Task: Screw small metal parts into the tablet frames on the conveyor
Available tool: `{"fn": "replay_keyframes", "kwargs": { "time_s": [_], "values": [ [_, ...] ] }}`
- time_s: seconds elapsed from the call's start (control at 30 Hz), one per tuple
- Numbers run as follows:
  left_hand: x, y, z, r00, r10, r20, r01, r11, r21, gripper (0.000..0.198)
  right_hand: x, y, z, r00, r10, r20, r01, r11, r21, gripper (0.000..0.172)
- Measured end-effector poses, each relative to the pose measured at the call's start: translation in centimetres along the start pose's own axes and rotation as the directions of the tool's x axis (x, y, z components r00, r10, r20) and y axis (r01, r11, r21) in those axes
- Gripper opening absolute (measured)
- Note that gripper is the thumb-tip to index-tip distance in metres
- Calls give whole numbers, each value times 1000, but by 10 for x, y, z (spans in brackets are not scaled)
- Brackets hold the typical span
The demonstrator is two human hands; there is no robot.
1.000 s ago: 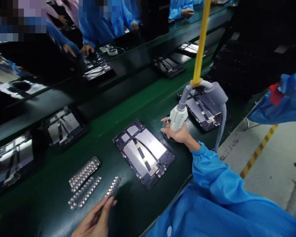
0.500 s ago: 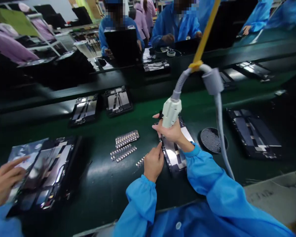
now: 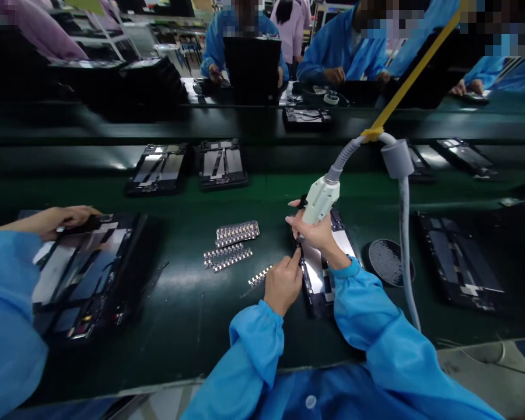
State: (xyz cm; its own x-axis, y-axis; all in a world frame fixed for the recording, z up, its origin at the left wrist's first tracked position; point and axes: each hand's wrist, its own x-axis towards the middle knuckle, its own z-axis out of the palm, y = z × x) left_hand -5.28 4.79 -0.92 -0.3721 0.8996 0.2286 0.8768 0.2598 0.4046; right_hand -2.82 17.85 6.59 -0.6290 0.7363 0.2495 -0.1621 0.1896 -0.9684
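My right hand (image 3: 317, 236) grips a white electric screwdriver (image 3: 319, 199) that hangs from a grey hose and a yellow cord, tip down over the left edge of an open tablet chassis (image 3: 328, 262) on the green belt. My left hand (image 3: 283, 284) is closed, its fingertips pinched at the chassis's left edge just under the screwdriver; whether it holds something small I cannot tell. Strips of small parts (image 3: 236, 232) lie to the left of that hand.
A round black dish of screws (image 3: 387, 259) sits right of the chassis, another chassis (image 3: 461, 265) further right. A co-worker's hand (image 3: 56, 219) rests on a chassis (image 3: 83, 274) at the left. Two more chassis (image 3: 221, 163) lie on the far belt, with people working behind.
The view swung left across the belt. My left hand went from the parts strips to the chassis edge, and my right hand brought the screwdriver over the chassis.
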Motion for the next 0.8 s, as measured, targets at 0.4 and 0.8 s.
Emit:
{"fn": "replay_keyframes", "kwargs": {
  "time_s": [0.4, 0.8],
  "values": [
    [2, -10, -14, 941, -284, -182, 156, 845, -512, 27, -2, 12, 1, 999, 19, 49, -18, 1000, -18, 23],
    [47, -2, -89, 867, -276, -415, -131, 678, -723, 23, -7, 1, -1, 999, -46, 22, 45, 999, 14, 31]
  ]
}}
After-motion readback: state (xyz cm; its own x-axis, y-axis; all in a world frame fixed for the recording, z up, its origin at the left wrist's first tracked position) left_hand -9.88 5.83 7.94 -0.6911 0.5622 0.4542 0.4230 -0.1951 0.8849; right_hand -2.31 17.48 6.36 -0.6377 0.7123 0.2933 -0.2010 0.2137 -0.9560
